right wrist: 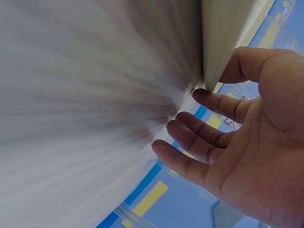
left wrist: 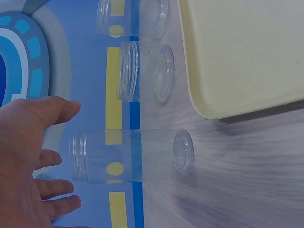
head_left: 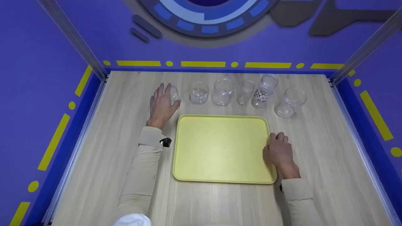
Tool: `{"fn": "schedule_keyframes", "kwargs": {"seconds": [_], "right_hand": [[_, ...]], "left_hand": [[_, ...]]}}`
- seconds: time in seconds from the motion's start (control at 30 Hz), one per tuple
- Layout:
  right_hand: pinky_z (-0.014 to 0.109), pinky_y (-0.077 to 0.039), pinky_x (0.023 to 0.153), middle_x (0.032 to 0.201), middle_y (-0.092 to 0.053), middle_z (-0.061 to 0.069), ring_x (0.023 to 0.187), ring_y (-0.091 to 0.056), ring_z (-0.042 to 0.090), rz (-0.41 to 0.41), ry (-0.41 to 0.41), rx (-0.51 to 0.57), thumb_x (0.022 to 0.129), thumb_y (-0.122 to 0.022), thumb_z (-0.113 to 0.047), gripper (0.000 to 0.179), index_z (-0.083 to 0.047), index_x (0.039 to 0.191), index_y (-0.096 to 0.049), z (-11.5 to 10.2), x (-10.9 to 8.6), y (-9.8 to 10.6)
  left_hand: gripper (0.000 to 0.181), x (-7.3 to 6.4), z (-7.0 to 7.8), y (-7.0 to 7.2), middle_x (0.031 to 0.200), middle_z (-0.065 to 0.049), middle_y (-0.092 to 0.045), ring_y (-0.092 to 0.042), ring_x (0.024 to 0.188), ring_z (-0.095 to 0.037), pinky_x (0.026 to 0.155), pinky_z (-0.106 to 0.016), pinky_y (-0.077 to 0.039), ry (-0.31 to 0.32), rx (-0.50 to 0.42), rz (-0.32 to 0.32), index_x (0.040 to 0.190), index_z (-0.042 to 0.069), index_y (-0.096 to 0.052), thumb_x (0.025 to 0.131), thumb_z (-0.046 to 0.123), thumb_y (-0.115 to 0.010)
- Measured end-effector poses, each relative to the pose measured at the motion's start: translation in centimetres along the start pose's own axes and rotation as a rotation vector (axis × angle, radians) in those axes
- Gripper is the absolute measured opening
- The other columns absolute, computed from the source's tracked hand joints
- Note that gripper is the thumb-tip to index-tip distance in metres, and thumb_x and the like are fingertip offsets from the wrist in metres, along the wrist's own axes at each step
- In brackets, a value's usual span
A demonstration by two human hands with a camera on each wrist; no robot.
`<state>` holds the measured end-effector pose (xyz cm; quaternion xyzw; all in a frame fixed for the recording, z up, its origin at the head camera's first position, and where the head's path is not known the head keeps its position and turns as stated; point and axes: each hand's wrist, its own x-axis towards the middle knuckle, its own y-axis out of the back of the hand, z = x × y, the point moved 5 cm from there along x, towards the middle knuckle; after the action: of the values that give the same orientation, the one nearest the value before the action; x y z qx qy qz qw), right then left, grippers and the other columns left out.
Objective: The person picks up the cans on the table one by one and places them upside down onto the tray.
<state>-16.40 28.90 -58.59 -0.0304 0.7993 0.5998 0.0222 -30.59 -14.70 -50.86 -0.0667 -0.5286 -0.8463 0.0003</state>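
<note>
In the head view, my left hand (head_left: 161,106) reaches over a small clear glass jar (head_left: 174,94) at the left end of a row of clear vessels. The left wrist view shows that jar (left wrist: 128,156) standing upright, taller than its neighbour, with my left hand (left wrist: 33,161) spread near its top, thumb and fingers apart. At the right edge of a yellow rectangular tray (head_left: 223,149) is my right hand (head_left: 281,152). In the right wrist view, my right hand (right wrist: 247,114) has its thumb over the tray's rim (right wrist: 223,42) and its fingers outside, the index fingertip against the rim.
Rightward along the row stand a short jar (head_left: 199,93), a wider jar (head_left: 223,92), a slim glass (head_left: 245,92), a tall patterned glass (head_left: 264,91) and a rounded jar (head_left: 289,103). Blue panels (head_left: 220,53) bound the wooden table (head_left: 106,150) at the back and sides.
</note>
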Motion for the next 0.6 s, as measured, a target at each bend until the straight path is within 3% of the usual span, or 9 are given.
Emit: {"fn": "schedule_keyframes", "kwargs": {"seconds": [0.2,0.6], "right_hand": [[0.059,-0.045,0.073,0.107,-0.04,0.029,0.099,-0.043,0.047,-0.01,-0.012,0.005,0.099,-0.05,-0.006,0.022,0.011,0.112,-0.048,0.0,0.1,-0.1],[0.06,-0.045,0.074,0.11,-0.042,0.032,0.101,-0.044,0.048,-0.027,-0.01,-0.013,0.1,-0.05,-0.008,0.029,0.014,0.119,-0.049,0.1,0.3,-0.2]], "left_hand": [[0.084,0.7,-0.3,0.0,0.168,-0.028,-0.027,-0.028,0.154,-0.043,0.121,-0.062,-0.028,0.022,0.029,-0.025,0.163,-0.006,-0.031,0.102,0.04,-0.066],[0.077,1.7,-0.5,0.0,0.165,-0.026,-0.035,-0.032,0.153,-0.041,0.119,-0.059,-0.033,0.023,0.043,-0.039,0.162,-0.008,-0.032,0.106,0.033,-0.065]]}}
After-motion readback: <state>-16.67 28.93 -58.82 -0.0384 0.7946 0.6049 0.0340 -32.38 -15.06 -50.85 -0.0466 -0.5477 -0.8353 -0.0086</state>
